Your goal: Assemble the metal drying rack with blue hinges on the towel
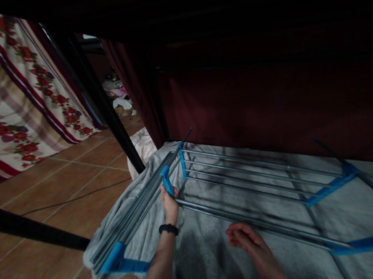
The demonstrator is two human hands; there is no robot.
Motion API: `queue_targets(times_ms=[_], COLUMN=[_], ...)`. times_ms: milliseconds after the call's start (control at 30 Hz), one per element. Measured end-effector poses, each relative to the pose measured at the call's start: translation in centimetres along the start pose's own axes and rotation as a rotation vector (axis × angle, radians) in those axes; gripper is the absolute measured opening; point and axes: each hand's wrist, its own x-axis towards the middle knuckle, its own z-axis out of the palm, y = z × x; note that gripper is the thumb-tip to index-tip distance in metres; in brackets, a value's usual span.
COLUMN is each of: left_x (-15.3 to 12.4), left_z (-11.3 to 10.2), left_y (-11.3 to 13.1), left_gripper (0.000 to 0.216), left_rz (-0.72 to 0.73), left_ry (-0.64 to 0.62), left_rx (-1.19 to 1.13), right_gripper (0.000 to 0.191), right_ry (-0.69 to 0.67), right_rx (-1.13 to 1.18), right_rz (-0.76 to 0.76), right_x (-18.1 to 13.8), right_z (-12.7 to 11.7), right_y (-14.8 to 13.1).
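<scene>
My left hand (pixel 169 201), with a dark band on the wrist, is closed round the lower end of a blue plastic bracket (pixel 166 178). Grey metal rods (pixel 222 214) run from beside that hand towards another blue bracket (pixel 363 244) at the right. My right hand (pixel 246 239) is just below these rods, its fingers loosely bent and nothing visible in them. Further back, thinner rods (pixel 238 163) join a small blue bracket (pixel 183 163) to a longer blue bracket (pixel 333 187). A bundle of loose grey tubes (pixel 136 205) lies left of my left hand.
A grey blanket (pixel 208 239) lies under the rods. One more blue bracket (pixel 118 259) sits at the front left. Dark metal posts (pixel 109 110) stand beside the tiled floor (pixel 65 180). A dark red curtain (pixel 250 106) hangs behind, and a flowered cloth (pixel 25 94) hangs at the left.
</scene>
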Motion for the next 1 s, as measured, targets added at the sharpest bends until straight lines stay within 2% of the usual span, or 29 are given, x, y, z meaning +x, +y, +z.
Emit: queue_targets(times_ms=[133,233,400,600,667,833,1000], left_x=[0.1,0.1,0.1,0.2,0.3,0.6,0.6], left_z=[0.0,0.0,-0.4,-0.8,-0.6,-0.5,-0.9], left_y=[-0.1,-0.1,-0.3,-0.6,-0.8,-1.2,-1.4], left_gripper=[0.080,0.080,0.079,0.076,0.076,0.078,0.074], left_rz=[-0.013,-0.015,-0.029,-0.187,-0.205,-0.277,-0.279], left_ry=[-0.012,-0.014,-0.035,-0.065,-0.038,-0.070,-0.068], left_rx=[-0.015,-0.021,-0.030,-0.215,-0.246,-0.299,-0.310], right_gripper=[0.031,0.037,0.054,0.058,0.060,0.041,0.048], right_ry=[0.012,-0.106,-0.233,-0.435,-0.447,-0.443,-0.497], right_rx=[-0.425,-0.754,-1.223,-1.397,-1.424,-1.373,-1.427], right_rz=[-0.402,-0.557,-0.513,-0.424,-0.364,-0.366,-0.375], right_x=[2.0,4.1,7.0,9.8,10.5,11.0,10.6], right_z=[3.7,6.6,11.3,16.0,17.0,17.7,17.5], right_y=[-2.0,-3.0,-3.6,-5.5,-6.1,-5.9,-5.9])
